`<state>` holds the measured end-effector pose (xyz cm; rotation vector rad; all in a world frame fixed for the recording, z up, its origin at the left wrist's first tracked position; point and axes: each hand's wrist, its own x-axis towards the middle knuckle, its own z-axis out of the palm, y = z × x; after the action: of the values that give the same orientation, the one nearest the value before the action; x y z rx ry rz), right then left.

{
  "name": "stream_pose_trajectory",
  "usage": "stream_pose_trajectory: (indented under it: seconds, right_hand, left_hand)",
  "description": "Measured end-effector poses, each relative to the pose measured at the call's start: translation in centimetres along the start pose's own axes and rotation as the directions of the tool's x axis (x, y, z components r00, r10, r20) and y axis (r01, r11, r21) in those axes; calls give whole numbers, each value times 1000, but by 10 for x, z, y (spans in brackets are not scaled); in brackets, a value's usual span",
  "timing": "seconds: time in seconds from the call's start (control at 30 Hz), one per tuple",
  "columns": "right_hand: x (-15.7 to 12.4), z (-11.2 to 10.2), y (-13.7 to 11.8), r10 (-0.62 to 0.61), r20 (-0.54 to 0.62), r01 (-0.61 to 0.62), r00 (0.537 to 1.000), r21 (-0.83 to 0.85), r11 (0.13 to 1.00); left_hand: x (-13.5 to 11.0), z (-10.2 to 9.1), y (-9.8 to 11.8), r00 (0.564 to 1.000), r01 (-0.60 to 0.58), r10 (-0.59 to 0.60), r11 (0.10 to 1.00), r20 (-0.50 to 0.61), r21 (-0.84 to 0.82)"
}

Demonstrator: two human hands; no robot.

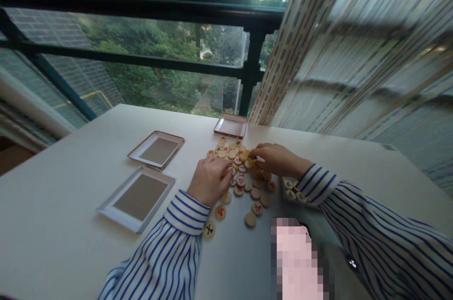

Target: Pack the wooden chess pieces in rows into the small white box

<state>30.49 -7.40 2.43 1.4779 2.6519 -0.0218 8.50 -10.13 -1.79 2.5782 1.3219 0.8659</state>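
Observation:
Several round wooden chess discs [240, 175] with red and black characters lie scattered on a white table [71, 205]. My left hand [209, 178] rests on the pile's left side, fingers curled over some discs. My right hand [274, 158] is at the pile's right side, its fingers pinched together on a disc near the top of the heap. Both arms wear blue-and-white striped sleeves. A small box [295, 192] holding several discs lies partly hidden under my right wrist.
Two shallow box lids [138, 198] [156, 149] lie to the left, and a small open tray [230, 125] stands behind the pile. A window with dark frames is at the back; a striped curtain [354, 54] hangs on the right. A pixelated patch sits near the bottom edge.

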Motion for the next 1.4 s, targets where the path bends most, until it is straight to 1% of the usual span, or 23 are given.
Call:
stream_pose_trajectory:
  seconds: [0.27,0.47,0.63,0.93,1.03,1.17,1.3,1.37,1.4]
  right_hand:
    - [-3,2,3,13,-28,-14,1000,-19,1000]
    - [-10,4,12,98,-37,-100,994,-45,994]
    - [-12,8,19,141,-47,-143,989,-47,989]
    - [-11,9,20,174,12,-173,985,-46,984]
    - [-10,7,19,153,-5,-153,988,-49,987]
    - [-5,0,10,100,-79,-100,992,2,995]
    - [7,-5,-5,-19,-123,24,992,34,999]
    - [14,-5,-11,-90,-114,95,989,43,995]
    - [17,-5,-13,-107,-105,112,989,41,993]
  left_hand:
    - [0,1,-2,1000,-2,2,1000,-8,-7]
    - [0,1,-3,1000,8,-8,1000,-20,-3]
    - [-1,1,-3,1000,10,-10,1000,-10,-4]
    - [0,-2,-3,1000,15,-15,1000,-2,9]
    - [0,-1,-3,1000,18,-18,1000,-3,12]
    - [-1,-1,-3,1000,18,-18,1000,-16,9]
    - [-1,-1,-4,1000,19,-19,1000,-17,8]
    - [0,-1,-4,1000,19,-19,1000,-19,10]
    - [0,-1,-4,1000,19,-18,1000,-21,12]
